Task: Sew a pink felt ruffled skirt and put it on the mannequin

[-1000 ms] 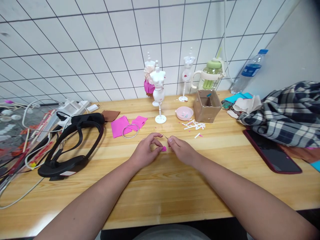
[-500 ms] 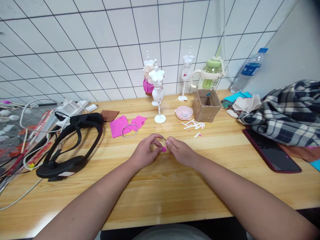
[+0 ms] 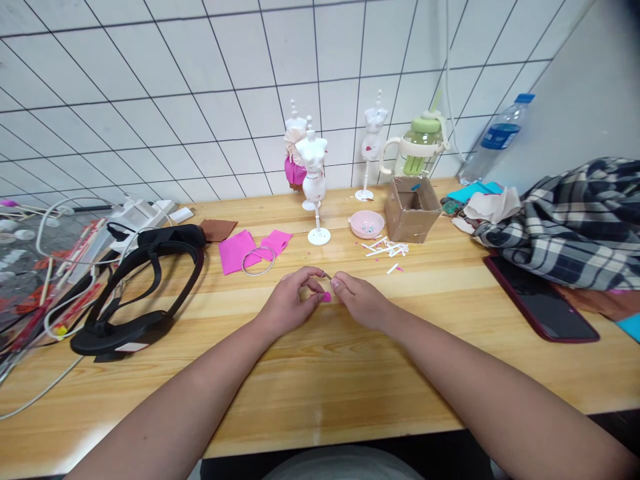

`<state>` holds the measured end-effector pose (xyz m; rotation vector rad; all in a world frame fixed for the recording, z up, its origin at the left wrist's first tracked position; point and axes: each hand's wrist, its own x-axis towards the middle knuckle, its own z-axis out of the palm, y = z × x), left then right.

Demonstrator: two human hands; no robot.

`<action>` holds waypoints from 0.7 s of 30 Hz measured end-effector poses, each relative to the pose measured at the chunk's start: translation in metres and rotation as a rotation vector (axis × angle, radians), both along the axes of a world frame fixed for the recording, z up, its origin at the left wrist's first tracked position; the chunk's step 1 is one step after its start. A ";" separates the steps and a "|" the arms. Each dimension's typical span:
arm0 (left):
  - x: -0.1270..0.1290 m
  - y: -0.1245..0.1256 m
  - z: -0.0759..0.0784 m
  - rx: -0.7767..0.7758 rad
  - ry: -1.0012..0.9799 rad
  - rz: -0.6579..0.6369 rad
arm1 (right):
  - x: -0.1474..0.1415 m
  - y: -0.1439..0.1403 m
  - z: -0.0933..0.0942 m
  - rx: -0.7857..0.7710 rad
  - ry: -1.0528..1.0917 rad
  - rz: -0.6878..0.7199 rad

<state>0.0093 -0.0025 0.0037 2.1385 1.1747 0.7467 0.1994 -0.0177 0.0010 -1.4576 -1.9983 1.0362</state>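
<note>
a: starting from the left, what's on the table (image 3: 280, 387)?
b: a black strapped frame (image 3: 145, 327), then brown cloth (image 3: 219, 230) and pink cloth (image 3: 236, 253), with a thin ring (image 3: 257, 274) lying partly over the pink.
a: the left hand (image 3: 291, 303)?
b: half curled, thumb and a fingertip pinched on a small pink piece (image 3: 327, 297). its forefinger reaches out further.
a: so where's that pink piece?
b: at the left fingertips, between the two hands, nearer the person than the white dress form (image 3: 315, 187). can't tell if it touches the wood.
a: the right hand (image 3: 363, 300)?
b: fingers folded in, thumb pressed on a thin tool (image 3: 327, 275) that points at the left forefinger.
a: and past that?
b: a pink dish (image 3: 367, 235), white strips (image 3: 387, 249), a cardboard box (image 3: 407, 223), then a phone (image 3: 545, 300) beside checked cloth (image 3: 575, 227).
</note>
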 end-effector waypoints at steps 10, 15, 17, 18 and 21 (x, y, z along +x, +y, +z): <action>0.002 0.000 0.001 -0.008 0.012 0.013 | 0.000 0.001 0.003 0.045 -0.119 0.007; -0.001 0.000 0.000 -0.038 0.001 0.049 | 0.016 0.007 0.011 0.105 -0.395 -0.027; -0.001 0.000 -0.001 -0.062 -0.020 0.062 | 0.026 0.010 0.014 0.169 -0.582 -0.044; -0.001 0.000 -0.001 -0.072 -0.030 0.068 | 0.030 0.011 0.015 0.202 -0.668 -0.052; -0.001 0.001 -0.002 -0.096 -0.046 0.080 | 0.036 0.012 0.014 0.295 -0.838 -0.087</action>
